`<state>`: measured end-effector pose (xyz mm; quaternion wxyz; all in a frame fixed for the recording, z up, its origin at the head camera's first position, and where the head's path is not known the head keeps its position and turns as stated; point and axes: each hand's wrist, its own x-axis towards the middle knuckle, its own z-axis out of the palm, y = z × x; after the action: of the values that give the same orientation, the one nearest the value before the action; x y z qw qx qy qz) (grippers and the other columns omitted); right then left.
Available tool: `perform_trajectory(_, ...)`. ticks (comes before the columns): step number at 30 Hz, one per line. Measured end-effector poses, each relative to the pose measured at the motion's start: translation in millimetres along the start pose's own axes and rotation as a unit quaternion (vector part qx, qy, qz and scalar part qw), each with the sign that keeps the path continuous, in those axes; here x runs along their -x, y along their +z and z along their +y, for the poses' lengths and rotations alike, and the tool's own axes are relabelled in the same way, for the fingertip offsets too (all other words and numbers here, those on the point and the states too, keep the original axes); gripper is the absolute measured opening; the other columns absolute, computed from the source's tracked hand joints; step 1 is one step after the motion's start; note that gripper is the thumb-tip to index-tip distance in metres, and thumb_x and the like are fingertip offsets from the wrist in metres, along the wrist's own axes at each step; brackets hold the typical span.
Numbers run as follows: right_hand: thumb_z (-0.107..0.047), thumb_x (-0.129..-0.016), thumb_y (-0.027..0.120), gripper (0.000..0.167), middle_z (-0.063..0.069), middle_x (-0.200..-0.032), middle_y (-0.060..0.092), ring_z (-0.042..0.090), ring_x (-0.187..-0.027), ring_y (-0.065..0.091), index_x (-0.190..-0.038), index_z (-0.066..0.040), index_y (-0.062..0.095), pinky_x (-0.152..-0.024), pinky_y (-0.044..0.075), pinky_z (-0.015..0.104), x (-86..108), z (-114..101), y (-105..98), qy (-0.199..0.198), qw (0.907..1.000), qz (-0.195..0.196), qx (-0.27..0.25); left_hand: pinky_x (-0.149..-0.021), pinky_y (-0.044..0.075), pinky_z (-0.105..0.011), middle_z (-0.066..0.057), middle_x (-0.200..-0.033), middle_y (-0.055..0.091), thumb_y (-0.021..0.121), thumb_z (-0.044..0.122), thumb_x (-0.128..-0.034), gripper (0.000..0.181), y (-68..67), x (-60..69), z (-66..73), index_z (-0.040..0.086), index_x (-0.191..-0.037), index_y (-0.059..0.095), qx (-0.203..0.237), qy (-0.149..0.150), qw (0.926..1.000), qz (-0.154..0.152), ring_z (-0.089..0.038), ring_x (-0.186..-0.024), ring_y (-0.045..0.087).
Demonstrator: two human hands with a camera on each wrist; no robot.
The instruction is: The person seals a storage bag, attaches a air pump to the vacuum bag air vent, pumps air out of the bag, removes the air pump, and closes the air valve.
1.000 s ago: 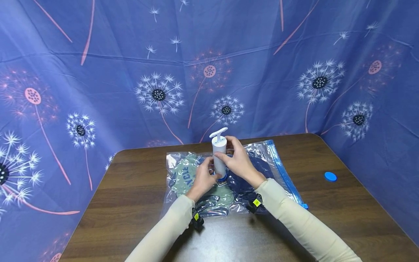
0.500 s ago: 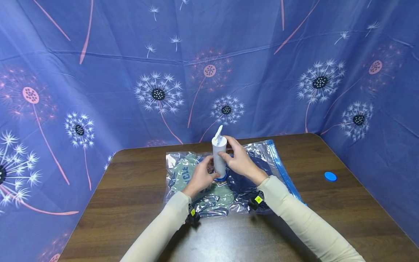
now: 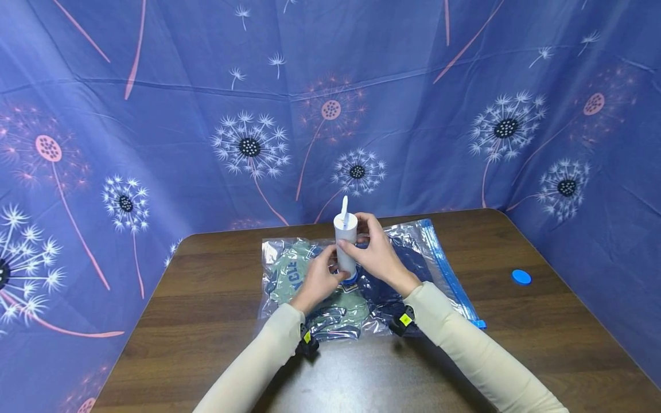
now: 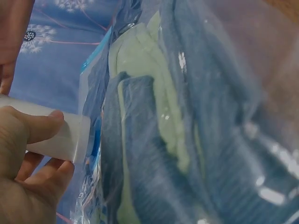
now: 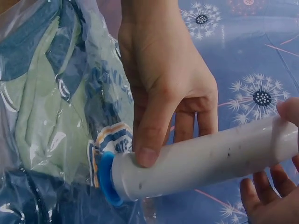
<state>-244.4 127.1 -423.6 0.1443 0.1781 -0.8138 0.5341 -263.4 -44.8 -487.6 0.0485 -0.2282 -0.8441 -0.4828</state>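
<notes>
A white hand pump (image 3: 345, 229) stands upright on the blue valve (image 5: 108, 179) of a clear vacuum bag (image 3: 274, 250). Its T-shaped handle (image 3: 345, 203) points up, nearly end-on to the head view. My left hand (image 3: 321, 277) grips the lower barrel, thumb close to the valve in the right wrist view. Higher up, my right hand (image 3: 380, 251) holds the barrel between thumb and fingers. Inside the bag lie a folded green garment (image 3: 289, 275) with lettering and dark blue clothing (image 3: 413, 258). The hands partly cover the barrel.
A round blue cap (image 3: 521, 277) lies on the brown wooden table (image 3: 516, 338) to the right. The bag's blue zip edge (image 3: 449, 269) runs along its right side. A blue dandelion-print cloth (image 3: 413, 115) hangs behind the table.
The pump's handle has turned from crosswise to nearly end-on. My right hand shifted slightly on the barrel and came back, while my left hand stayed at the lower barrel.
</notes>
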Motion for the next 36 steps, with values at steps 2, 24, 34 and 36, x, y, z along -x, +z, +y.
perform_trajectory(2,-0.025,-0.094,0.077,0.064,0.015,-0.132,0.054,0.03,-0.118,0.057,-0.144,-0.005,0.042,-0.099,0.053,0.048,-0.7,-2.1,0.9,0.005,0.9999,0.014,-0.005,-0.094,0.06,-0.034,-0.022,-0.125,0.069,0.083,-0.004,-0.0806,0.062,1.5,0.0,-0.2,0.003,-0.136,0.057,-0.001,0.004,0.9999,0.009,-0.033,-0.112,0.071)
perform_trajectory(24,-0.012,-0.095,0.075,0.054,0.02,-0.127,0.062,0.035,-0.114,0.062,-0.141,-0.001,0.049,-0.097,0.055,0.051,-6.7,-5.7,-2.1,-0.024,0.9997,0.005,0.001,-0.097,0.059,-0.036,-0.023,-0.129,0.066,0.081,-0.005,-0.0804,0.07,-0.5,-0.7,-6.7,-0.001,-0.143,0.05,0.0,0.001,0.9999,-0.01,-0.035,-0.116,0.068)
perform_trajectory(34,-0.009,-0.102,0.061,0.05,0.022,-0.135,0.058,0.04,-0.123,0.06,-0.148,0.0,0.043,-0.104,0.051,0.057,-4.9,-7.1,-7.8,-0.028,0.9982,-0.052,0.015,-0.098,0.058,-0.031,-0.024,-0.132,0.065,0.08,-0.006,-0.0819,0.067,-5.5,-3.3,-6.5,0.001,-0.142,0.052,0.008,0.012,0.9995,-0.028,-0.036,-0.122,0.066)
perform_trajectory(36,-0.008,-0.103,0.06,0.051,0.023,-0.137,0.057,0.041,-0.124,0.059,-0.15,0.0,0.041,-0.105,0.05,0.059,-4.7,-7.6,-8.4,-0.028,0.9979,-0.057,0.011,-0.097,0.058,-0.031,-0.024,-0.132,0.065,0.08,-0.006,-0.0822,0.067,-5.3,-3.3,-5.8,0.001,-0.142,0.052,0.004,0.01,0.9995,-0.029,-0.036,-0.122,0.066)
